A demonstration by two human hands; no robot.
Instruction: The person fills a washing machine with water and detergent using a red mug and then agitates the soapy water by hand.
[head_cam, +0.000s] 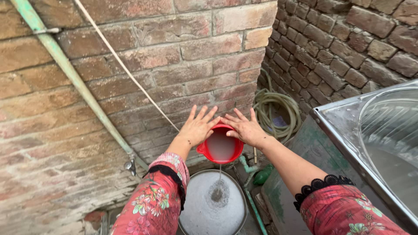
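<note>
A small red plastic bowl [220, 150] full of cloudy water is held up between both palms, tilted toward me. My left hand [198, 127] presses its left rim with fingers spread. On the right rim lies my right hand [246, 128], fingers also spread. A thin stream runs from the bowl's lower edge down into a round metal basin [193, 213] of foamy grey water below.
A brick wall [183, 65] stands close ahead and a second one on the right. A green pipe [69, 74] with a tap [129, 165] crosses the left wall. A coiled hose [278, 109] hangs in the corner. A steel washing tub [383, 143] sits at right.
</note>
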